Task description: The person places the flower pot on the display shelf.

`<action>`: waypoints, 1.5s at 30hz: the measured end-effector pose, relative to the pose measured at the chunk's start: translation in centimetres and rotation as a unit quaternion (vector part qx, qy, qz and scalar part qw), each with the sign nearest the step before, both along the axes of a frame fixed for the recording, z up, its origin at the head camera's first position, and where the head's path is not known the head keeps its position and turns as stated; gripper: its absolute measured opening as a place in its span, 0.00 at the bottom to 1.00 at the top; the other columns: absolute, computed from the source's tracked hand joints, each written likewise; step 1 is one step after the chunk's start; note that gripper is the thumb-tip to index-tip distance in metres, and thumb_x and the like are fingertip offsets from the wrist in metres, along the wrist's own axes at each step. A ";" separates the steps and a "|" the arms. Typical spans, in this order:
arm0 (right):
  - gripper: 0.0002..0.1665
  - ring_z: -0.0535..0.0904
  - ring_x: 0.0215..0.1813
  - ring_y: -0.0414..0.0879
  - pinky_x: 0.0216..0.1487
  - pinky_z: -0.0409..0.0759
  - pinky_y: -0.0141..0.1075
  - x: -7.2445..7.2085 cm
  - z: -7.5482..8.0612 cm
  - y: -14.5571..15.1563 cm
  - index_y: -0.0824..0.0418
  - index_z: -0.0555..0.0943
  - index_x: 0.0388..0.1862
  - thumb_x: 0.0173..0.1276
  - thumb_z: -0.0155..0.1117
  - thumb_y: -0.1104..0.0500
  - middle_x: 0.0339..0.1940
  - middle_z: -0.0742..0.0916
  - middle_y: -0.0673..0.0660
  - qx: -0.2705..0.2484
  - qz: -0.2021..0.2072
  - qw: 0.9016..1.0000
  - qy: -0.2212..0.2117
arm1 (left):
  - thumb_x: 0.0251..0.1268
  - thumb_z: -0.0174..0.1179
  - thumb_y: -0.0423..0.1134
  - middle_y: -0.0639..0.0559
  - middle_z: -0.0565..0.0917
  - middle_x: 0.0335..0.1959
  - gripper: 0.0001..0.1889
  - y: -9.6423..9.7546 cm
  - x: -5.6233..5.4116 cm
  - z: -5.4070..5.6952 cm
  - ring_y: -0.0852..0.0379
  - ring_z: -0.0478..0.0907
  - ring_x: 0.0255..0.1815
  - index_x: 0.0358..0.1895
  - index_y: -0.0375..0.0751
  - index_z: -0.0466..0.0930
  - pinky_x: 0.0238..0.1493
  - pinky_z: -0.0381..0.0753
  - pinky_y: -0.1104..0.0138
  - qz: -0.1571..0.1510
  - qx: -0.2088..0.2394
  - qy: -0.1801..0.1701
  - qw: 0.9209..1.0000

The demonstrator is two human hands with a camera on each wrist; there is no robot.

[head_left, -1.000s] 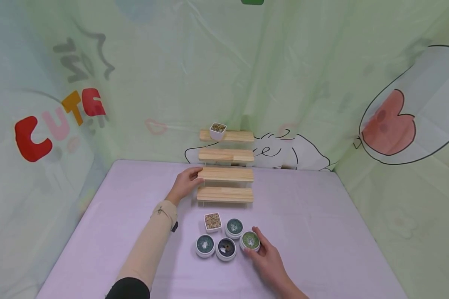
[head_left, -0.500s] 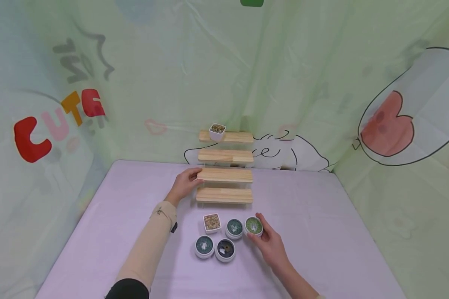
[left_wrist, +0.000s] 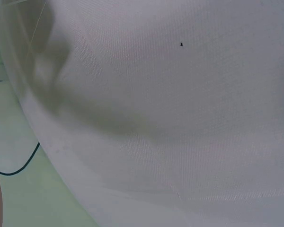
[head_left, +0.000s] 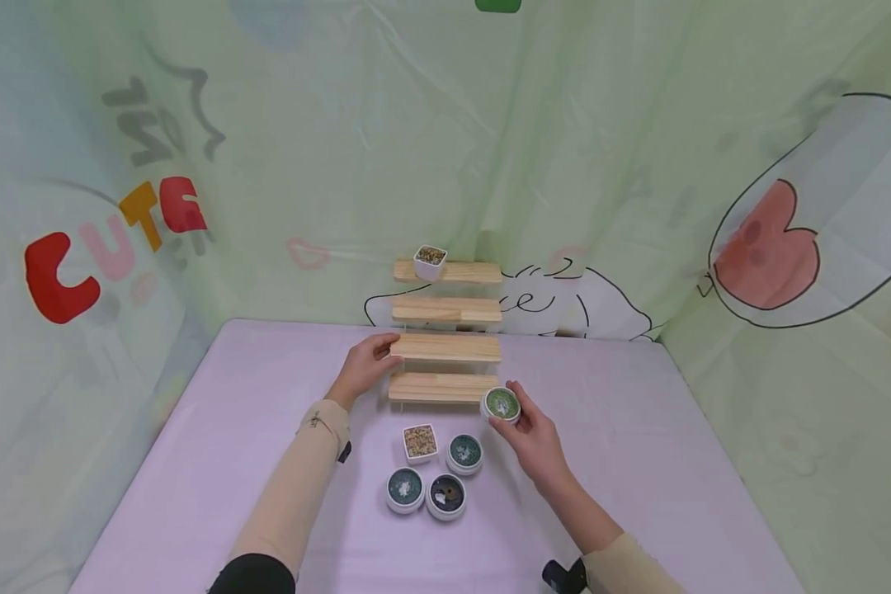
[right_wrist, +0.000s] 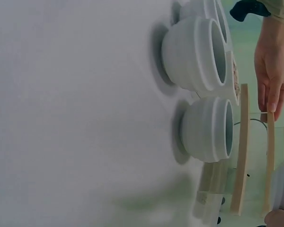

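Left hand at the left end of the wooden stand: thumb and fingers pinch the end of the second tier up, apparently steadying it. Left wrist view is mostly cloth, so no closer check on that grip.

Going right: teal-topped round pot on the table, well out in front of the stand's left end. Square gravel pot, also on the table, closer to the stand's front. Another small planter, white and square, stands upright on the stand's top tier, toward its left end. Dark-topped round pot, well out from the stand's middle. Second teal pot, in front of the stand's right half.

Right hand at the stand's front right corner, clamped on the green-topped pot, thumb on the near side, fingers on the far side. Right wrist view has that pot off the table and apparently higher than the front tier; can't tell if it's over the board or just short.

Step in hand, my read: loading the green one onto the stand. Next move likely needs it kept level, clear of the tier edge, lowered straight, let go only once its base sits fully on wood. Stand looks light; left hand should hold.
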State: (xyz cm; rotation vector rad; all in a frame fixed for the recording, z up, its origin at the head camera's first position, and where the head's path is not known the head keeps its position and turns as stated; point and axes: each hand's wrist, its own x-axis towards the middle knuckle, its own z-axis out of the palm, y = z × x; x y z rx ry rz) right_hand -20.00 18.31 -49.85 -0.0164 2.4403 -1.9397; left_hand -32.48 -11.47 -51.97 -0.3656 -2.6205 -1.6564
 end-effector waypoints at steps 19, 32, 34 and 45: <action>0.45 0.59 0.76 0.46 0.72 0.66 0.34 -5.1 4.1 -0.3 0.60 0.53 0.79 0.70 0.65 0.60 0.78 0.61 0.54 0.025 -0.021 0.999 0.026 | 0.63 0.66 0.36 0.36 0.73 0.65 0.29 0.0 0.2 0.2 0.44 0.72 0.66 0.66 0.30 0.71 0.66 0.75 0.66 -0.002 0.000 0.000 1.000; 0.46 0.62 0.74 0.44 0.72 0.68 0.34 -8.3 5.7 -0.4 0.57 0.53 0.80 0.69 0.65 0.59 0.78 0.62 0.53 0.013 -0.047 0.999 0.006 | 0.64 0.66 0.38 0.37 0.73 0.66 0.29 0.0 0.2 0.3 0.45 0.71 0.66 0.66 0.31 0.71 0.66 0.75 0.68 0.001 -0.005 -0.007 1.000; 0.45 0.63 0.73 0.44 0.71 0.69 0.34 -8.7 5.9 -0.4 0.56 0.54 0.79 0.69 0.66 0.59 0.78 0.63 0.55 0.015 -0.050 0.999 0.007 | 0.64 0.66 0.38 0.37 0.73 0.66 0.30 0.0 0.1 0.2 0.45 0.71 0.66 0.67 0.31 0.70 0.66 0.75 0.68 0.001 -0.006 -0.010 1.000; 0.46 0.62 0.74 0.46 0.73 0.68 0.38 -11.0 7.7 -0.6 0.60 0.53 0.79 0.70 0.65 0.57 0.79 0.59 0.59 0.029 -0.048 0.998 0.035 | 0.63 0.66 0.39 0.37 0.73 0.66 0.29 -0.1 0.0 0.4 0.46 0.72 0.66 0.66 0.31 0.71 0.66 0.75 0.67 0.002 -0.008 -0.008 1.000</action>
